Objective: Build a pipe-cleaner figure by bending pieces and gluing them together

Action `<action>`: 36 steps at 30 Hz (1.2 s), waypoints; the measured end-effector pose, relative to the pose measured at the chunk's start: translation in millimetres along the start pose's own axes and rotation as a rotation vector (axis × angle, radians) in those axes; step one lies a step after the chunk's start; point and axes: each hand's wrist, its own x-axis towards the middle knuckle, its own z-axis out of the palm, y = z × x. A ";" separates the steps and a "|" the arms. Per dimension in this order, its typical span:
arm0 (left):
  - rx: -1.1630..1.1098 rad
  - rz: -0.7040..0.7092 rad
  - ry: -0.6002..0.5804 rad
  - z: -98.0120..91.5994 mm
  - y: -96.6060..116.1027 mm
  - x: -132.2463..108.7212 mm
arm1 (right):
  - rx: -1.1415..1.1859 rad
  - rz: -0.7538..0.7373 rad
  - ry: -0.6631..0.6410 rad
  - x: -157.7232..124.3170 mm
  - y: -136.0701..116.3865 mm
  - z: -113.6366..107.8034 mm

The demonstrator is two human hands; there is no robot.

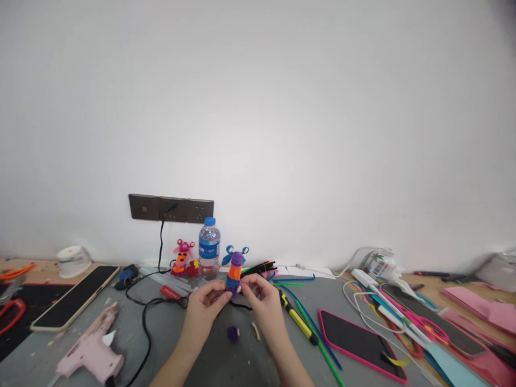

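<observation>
A small figure [236, 272], apparently of pipe cleaners, stands upright between my hands. It has a purple head, looped blue ears, an orange middle and a blue-purple base. My left hand [205, 305] pinches the base from the left side. On the other side, my right hand [261, 302] has its thumb and fingers closed at the base, beside a small pale bit; whether it grips that bit or the figure is hard to make out. Below the hands lie a small purple coiled piece [233, 334] and a pale curved strip [256, 331] on the grey mat [217, 368].
A pink glue gun [92, 349] and a phone [76, 297] lie left. Behind stand a water bottle [209, 255] and a pink-orange figure [181, 259]. To the right are pipe cleaners [318, 337], a yellow-black cutter [299, 321], a pink-cased phone [360, 344] and pink scissors [431, 327].
</observation>
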 end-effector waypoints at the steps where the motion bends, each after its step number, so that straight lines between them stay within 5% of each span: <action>1: 0.004 -0.002 0.007 0.0 0.1 -0.2 | 0.000 -0.001 0.001 0.0 0.1 0.0; 7: 0.026 -0.038 -0.053 -1.7 4.7 0.1 | 0.004 0.001 -0.007 1.0 1.1 -2.8; 14: -0.065 0.012 0.106 -12.9 4.8 7.4 | 0.194 -0.030 0.134 8.0 17.0 -10.8; 23: -0.053 -0.077 0.024 -5.8 5.0 4.2 | 0.160 -0.057 0.172 15.5 19.6 -23.7; 29: -0.063 -0.112 -0.042 -5.6 3.0 3.4 | 0.238 0.017 0.013 16.8 23.3 -31.4; 36: -0.084 -0.164 -0.007 -4.1 8.3 2.8 | 0.408 0.117 -0.019 13.3 12.3 -27.1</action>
